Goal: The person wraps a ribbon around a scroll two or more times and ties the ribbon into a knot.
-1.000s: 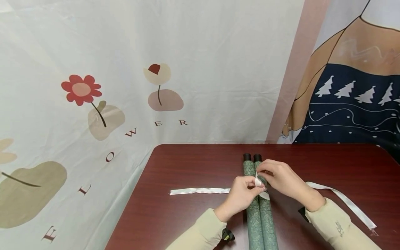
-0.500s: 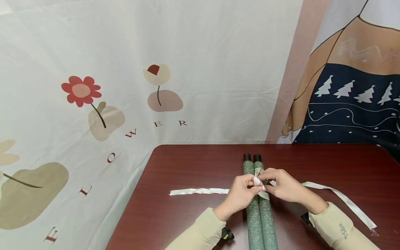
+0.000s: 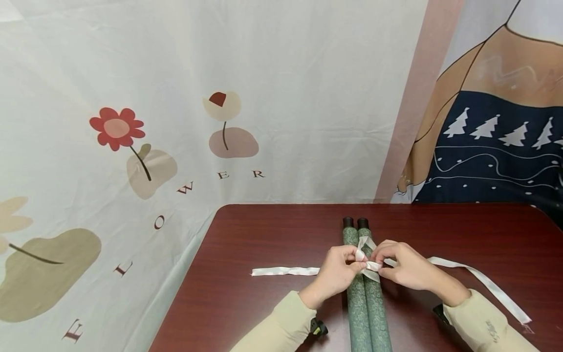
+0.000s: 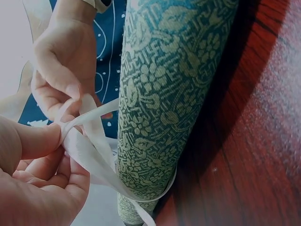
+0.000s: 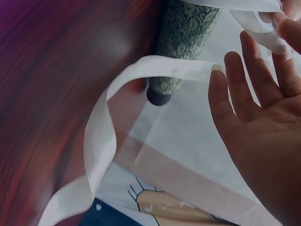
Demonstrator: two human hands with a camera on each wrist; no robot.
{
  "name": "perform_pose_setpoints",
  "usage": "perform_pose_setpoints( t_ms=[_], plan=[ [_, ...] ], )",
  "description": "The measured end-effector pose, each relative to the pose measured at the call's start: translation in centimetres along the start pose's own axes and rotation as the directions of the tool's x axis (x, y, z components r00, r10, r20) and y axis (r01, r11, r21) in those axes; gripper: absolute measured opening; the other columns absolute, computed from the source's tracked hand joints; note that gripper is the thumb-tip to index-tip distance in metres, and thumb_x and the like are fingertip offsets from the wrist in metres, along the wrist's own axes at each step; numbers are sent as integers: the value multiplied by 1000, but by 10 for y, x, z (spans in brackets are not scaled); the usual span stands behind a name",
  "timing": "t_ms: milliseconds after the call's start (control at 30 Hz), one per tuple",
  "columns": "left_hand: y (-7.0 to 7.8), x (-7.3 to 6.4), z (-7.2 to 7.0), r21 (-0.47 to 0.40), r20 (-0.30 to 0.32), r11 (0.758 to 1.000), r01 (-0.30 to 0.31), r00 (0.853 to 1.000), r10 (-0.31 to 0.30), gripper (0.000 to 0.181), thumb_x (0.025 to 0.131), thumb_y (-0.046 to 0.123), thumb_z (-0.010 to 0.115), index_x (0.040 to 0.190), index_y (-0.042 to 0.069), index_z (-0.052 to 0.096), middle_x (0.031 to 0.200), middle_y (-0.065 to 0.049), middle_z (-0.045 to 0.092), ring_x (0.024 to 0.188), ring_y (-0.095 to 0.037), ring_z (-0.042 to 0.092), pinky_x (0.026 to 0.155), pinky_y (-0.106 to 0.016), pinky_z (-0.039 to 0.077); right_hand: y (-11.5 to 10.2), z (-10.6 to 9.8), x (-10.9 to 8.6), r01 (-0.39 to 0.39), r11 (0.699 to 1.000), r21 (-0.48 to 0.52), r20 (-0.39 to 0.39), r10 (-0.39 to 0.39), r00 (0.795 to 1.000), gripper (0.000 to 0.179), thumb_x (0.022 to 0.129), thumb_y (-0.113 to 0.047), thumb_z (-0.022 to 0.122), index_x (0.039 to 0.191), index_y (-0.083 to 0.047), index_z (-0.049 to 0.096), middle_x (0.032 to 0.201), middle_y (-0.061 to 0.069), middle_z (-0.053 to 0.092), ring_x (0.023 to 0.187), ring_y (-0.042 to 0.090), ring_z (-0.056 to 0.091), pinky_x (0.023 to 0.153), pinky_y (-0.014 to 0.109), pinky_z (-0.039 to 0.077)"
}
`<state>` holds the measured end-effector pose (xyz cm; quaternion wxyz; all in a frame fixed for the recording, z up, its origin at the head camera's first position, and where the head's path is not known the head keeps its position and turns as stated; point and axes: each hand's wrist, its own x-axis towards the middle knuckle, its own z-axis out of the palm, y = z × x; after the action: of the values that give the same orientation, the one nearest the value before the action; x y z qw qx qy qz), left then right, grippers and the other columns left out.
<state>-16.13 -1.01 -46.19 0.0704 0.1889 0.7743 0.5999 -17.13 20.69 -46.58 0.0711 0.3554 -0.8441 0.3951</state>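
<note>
Two green patterned rolls with black end caps, which look like rolled scrolls, lie side by side. A white ribbon passes around them and crosses in a loop above them. My left hand pinches the crossing between thumb and forefinger, just over the rolls. Close on its right, my right hand pinches a piece of the ribbon with thumb and index finger; its other fingers are spread more loosely in the right wrist view. Fingers partly hide the crossing.
One ribbon tail lies flat to the left on the dark red table. The longer tail curves right, past the right wrist. A printed cloth hangs behind the table's back edge.
My right hand has come down from above the crossing and drawn rightward, pulling out a bit of ribbon. The left tail's end has slid right. My left hand stays nearly in place.
</note>
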Motion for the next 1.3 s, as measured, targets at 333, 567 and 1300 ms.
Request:
perform_pose_setpoints(
  t_ms=[333, 567, 1300],
  plan=[
    [-5, 2, -3, 41, -18, 999, 0, 1000, 1, 10, 92, -9, 71, 91, -1, 78, 89, -5, 79, 71, 4, 57, 63, -16, 49, 5, -21, -23, -26, 987, -161, 76, 38, 996, 37, 79, 1, 80, 75, -33, 65, 99, -16, 66, 93, 5, 61, 76, 30, 53],
    [-6, 4, -5, 32, -14, 999, -1, 1000, 2, 10, 93, -9, 70, 91, -2, 77, 91, -7, 80, 72, 4, 59, 64, -16, 50, 13, -38, -46, -92, 978, -187, 89, 110, 990, 30, 87, -6, 80, 76, -30, 68, 87, -21, 61, 77, -1, 52, 62, 26, 46],
    [-6, 9, -7, 14, -12, 1000, 18, 1000, -18, 8, 92, -8, 72, 89, -3, 76, 87, -7, 78, 66, 1, 57, 58, -16, 47, 28, -96, -122, -535, 751, -386, 32, 591, 806, 10, 95, -14, 74, 86, -17, 70, 64, -8, 44, 53, 5, 34, 52, 25, 30]
  ],
)
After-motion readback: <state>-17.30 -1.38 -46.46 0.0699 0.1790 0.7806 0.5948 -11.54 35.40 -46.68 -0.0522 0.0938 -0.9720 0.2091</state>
